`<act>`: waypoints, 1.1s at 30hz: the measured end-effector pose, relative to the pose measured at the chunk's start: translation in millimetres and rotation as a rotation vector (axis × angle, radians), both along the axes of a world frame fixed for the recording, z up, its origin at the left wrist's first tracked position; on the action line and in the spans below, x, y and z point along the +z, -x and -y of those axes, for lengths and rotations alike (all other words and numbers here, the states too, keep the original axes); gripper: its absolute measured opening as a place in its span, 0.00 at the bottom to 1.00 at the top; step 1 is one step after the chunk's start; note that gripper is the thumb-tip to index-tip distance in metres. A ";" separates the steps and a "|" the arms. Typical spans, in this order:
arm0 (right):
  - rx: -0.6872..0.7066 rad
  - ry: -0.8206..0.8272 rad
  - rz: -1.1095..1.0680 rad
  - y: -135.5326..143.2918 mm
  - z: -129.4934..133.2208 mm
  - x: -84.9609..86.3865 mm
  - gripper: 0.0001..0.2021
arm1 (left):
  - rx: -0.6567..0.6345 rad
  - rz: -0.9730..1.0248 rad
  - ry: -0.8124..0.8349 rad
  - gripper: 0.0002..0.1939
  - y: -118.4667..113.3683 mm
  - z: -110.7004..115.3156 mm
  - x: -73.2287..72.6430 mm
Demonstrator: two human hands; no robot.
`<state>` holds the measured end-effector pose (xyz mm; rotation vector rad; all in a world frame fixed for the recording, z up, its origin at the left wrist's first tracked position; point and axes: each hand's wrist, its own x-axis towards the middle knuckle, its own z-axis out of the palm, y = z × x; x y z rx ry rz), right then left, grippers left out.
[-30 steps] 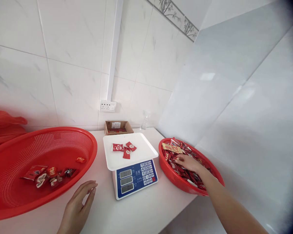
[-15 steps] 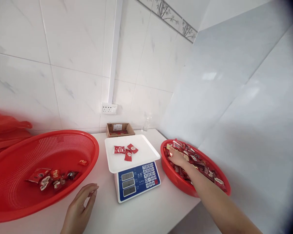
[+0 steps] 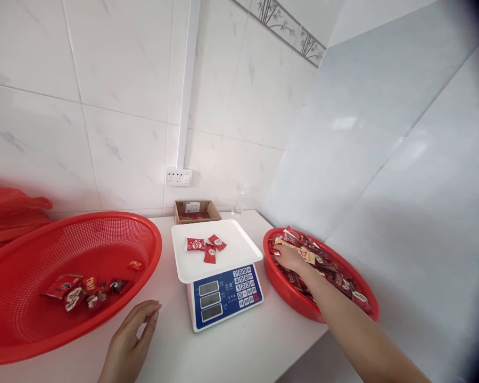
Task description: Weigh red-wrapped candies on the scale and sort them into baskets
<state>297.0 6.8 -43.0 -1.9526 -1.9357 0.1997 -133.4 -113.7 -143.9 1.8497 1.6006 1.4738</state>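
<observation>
My right hand [image 3: 289, 257] reaches into the round red basket [image 3: 287, 298] on the right, which is heaped with wrapped candies. Its fingers close around a small shiny red wrapped candy [image 3: 277, 251]; the fingertips are partly hidden. A long cream-coloured packet [image 3: 308, 256] lies against this hand. My left hand [image 3: 131, 338] rests over the table beside the larger red basket [image 3: 154, 247], loosely curled, thumb and fingers a little apart, holding nothing. Between the baskets stands a digital scale [image 3: 227, 298]. On its white tray [image 3: 235, 239] lie three red candy packets [image 3: 209, 254].
Inside the larger basket are several wrapped snacks [image 3: 67, 285]. A small cardboard box [image 3: 197, 213] sits behind the scale, with a clear plastic container [image 3: 240, 203] near it. Red plastic bags [image 3: 11, 213] are piled at far left. Tiled walls close off the back and right.
My right hand has shifted slightly left among the candies, and more of the cream-coloured packet shows. The left hand and the packets on the scale stay put.
</observation>
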 end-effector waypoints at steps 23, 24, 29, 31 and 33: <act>0.316 0.171 -0.125 122.0 -30.0 19.8 0.09 | -0.035 0.036 -0.012 0.12 -4.1 4.5 11.2; 0.352 0.179 -0.149 130.3 -32.3 18.9 0.09 | -0.036 0.036 -0.012 0.12 -3.8 4.5 11.3; 0.337 0.097 -0.245 148.0 -47.8 19.9 0.12 | -0.045 0.041 -0.012 0.11 -3.1 5.1 12.8; 0.322 0.067 -0.262 152.2 -52.8 20.5 0.12 | -0.048 0.043 -0.013 0.11 -3.4 5.5 13.8; 0.320 0.042 -0.281 157.4 -56.1 20.7 0.12 | -0.050 0.041 -0.021 0.11 -3.7 5.8 14.3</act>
